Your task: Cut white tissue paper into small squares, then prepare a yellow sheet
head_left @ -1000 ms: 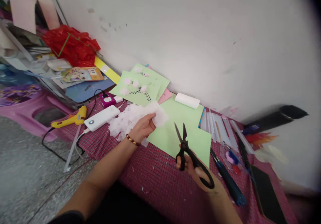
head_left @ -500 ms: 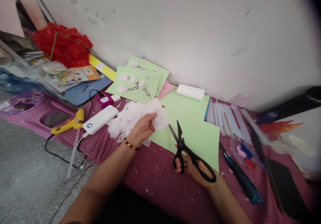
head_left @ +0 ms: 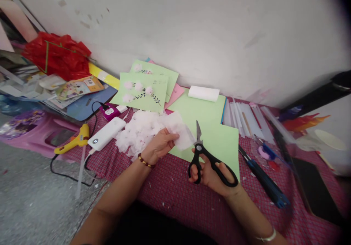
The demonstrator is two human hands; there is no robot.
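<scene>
My left hand [head_left: 160,145] pinches a sheet of white tissue paper [head_left: 179,131] lifted off a fluffy pile of white tissue [head_left: 138,129] on the red checked cloth [head_left: 175,201]. My right hand [head_left: 211,173] grips black scissors [head_left: 204,157], whose blades are closed on the tissue sheet's right edge. Both hands hover over the near edge of a plain green paper sheet [head_left: 216,139].
Green cards with pink flowers [head_left: 142,91] lie by the wall, next to a white roll [head_left: 204,93]. A white power bank [head_left: 105,133], a yellow glue gun [head_left: 72,142] and cables sit left. Sticks, pens and a dark pad [head_left: 312,197] lie right. Red plastic [head_left: 55,58] tops a cluttered shelf.
The scissors' blades were open and apart from the tissue; now they are closed at its edge. My left hand brought the sheet right toward them. The view drifted slightly.
</scene>
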